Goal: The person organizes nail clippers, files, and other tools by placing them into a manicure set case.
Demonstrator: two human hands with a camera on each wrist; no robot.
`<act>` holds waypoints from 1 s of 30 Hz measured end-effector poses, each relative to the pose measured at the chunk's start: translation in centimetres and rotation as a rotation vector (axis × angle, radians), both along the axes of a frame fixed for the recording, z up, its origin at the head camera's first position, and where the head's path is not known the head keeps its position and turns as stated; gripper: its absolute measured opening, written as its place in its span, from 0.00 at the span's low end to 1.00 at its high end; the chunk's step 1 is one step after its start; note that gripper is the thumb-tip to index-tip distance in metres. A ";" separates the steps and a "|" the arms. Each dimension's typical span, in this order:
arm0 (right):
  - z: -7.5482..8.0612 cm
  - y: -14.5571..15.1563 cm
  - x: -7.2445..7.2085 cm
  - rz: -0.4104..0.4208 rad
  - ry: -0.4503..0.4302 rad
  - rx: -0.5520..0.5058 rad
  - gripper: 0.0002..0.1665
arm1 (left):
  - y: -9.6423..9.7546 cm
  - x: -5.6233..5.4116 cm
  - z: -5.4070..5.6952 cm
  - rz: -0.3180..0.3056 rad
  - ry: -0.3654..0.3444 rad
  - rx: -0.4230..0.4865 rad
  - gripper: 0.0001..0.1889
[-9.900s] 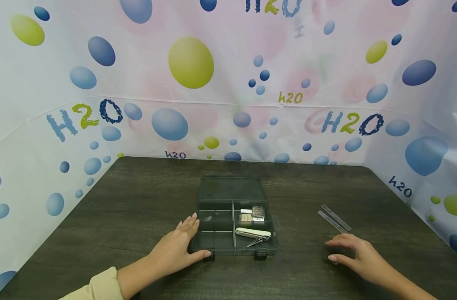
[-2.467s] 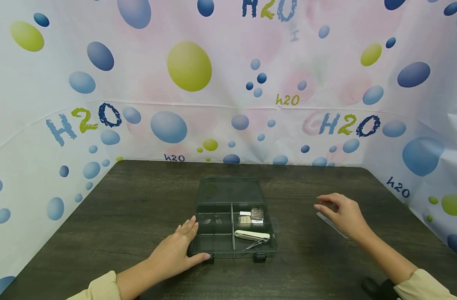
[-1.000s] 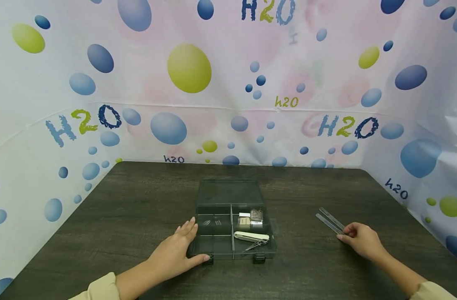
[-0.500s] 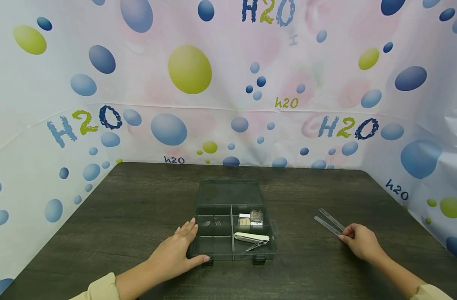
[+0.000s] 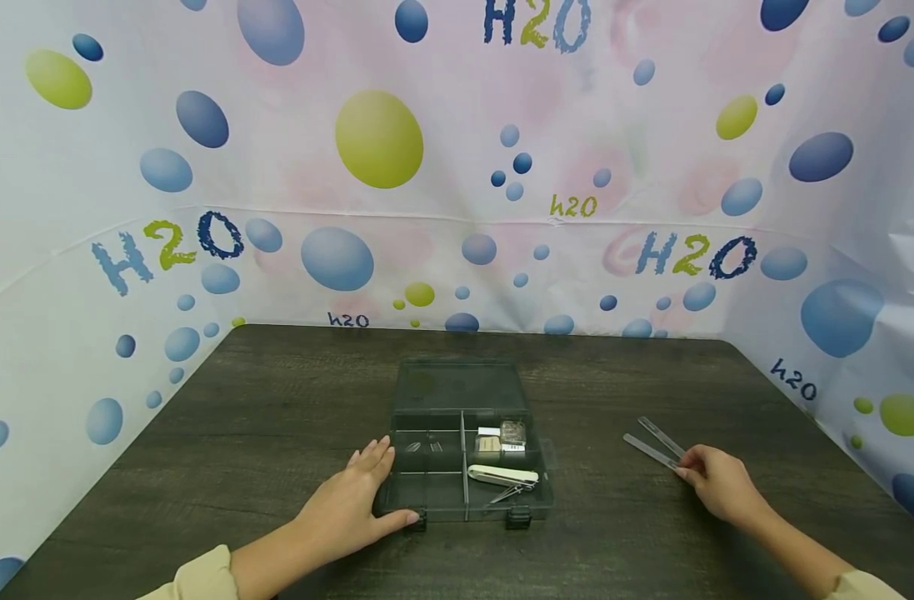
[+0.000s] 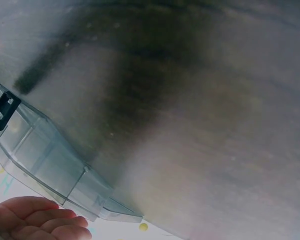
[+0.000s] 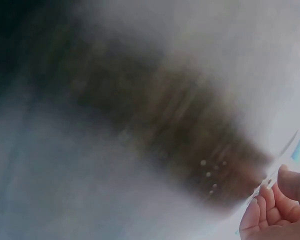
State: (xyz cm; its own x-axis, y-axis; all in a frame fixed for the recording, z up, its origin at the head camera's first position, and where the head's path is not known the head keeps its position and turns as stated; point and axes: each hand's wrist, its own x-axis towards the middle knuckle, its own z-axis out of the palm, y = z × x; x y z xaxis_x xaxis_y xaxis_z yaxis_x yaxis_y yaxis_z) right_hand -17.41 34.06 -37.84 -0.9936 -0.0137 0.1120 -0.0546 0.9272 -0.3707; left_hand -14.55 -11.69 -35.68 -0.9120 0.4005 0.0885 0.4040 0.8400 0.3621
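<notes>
A dark see-through organizer box [image 5: 427, 492] lies with its lid [image 5: 457, 387] laid back. My left hand [image 5: 344, 504] rests along its left side, fingers straight, thumb at the front left latch [image 5: 419, 521]. To the right, thumb and fingers of my right hand [image 5: 722, 483] pinch the near end of a thin clear strip [image 5: 650, 451]. A second clear strip [image 5: 661, 435] lies beside it, its near end at my fingertips. In the right wrist view, the right hand [image 7: 275, 215] shows curled fingers at the edge; the left wrist view shows the box wall [image 6: 50, 155] beside my left fingers.
The box's right compartments hold small containers [image 5: 501, 437], a cream-handled folding tool [image 5: 503, 476] and a slim silver tool [image 5: 512, 492]. Small clear pieces [image 5: 413, 447] lie in the upper left compartments. A patterned sheet [image 5: 457, 167] stands behind the dark table [image 5: 314, 375].
My right hand came back from farther over the table and pinched one strip, whose far end has swung left from the other. A second small piece has appeared in the box's upper left.
</notes>
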 end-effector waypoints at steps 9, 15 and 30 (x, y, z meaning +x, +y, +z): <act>0.3 -0.3 0.0 0.018 0.001 0.006 0.03 | 0.0 -0.1 0.0 -0.008 0.002 0.005 0.44; 0.5 -0.5 0.0 0.024 0.013 -0.014 0.03 | 0.0 0.0 -0.1 -0.008 0.002 0.010 0.44; 1.0 -1.9 0.2 0.032 0.097 -0.051 0.05 | -0.2 0.0 -0.3 -0.016 0.015 0.028 0.44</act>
State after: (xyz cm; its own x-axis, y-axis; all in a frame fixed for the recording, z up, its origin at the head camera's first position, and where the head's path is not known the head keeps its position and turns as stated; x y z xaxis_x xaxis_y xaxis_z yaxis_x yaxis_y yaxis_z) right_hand -17.20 32.12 -36.87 -0.9773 -0.0368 0.2088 -0.1215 0.9043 -0.4093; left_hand -14.54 -11.85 -35.97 -0.9041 0.4121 0.1131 0.4226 0.8231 0.3794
